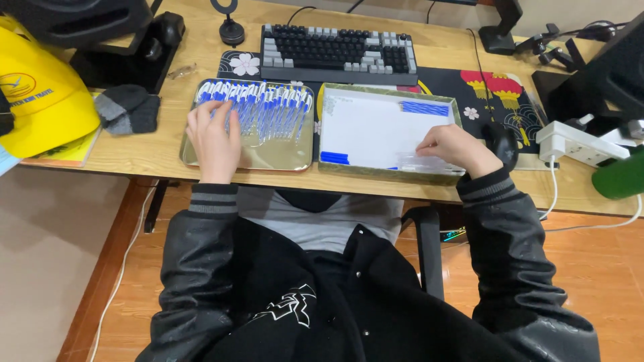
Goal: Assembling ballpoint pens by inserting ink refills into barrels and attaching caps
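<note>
My left hand rests on a gold metal tray, fingers spread over a row of several blue-and-white pens. My right hand reaches into a shallow white box at its right front corner and touches clear plastic pen parts. Blue pen caps lie at the box's far right, and a few blue pieces at its near left. Whether the right fingers pinch a part is hard to tell.
A black-and-grey keyboard sits behind the tray and box on a dark patterned desk mat. A yellow hard hat and grey gloves lie left. A black mouse, white power strip and green object stand right.
</note>
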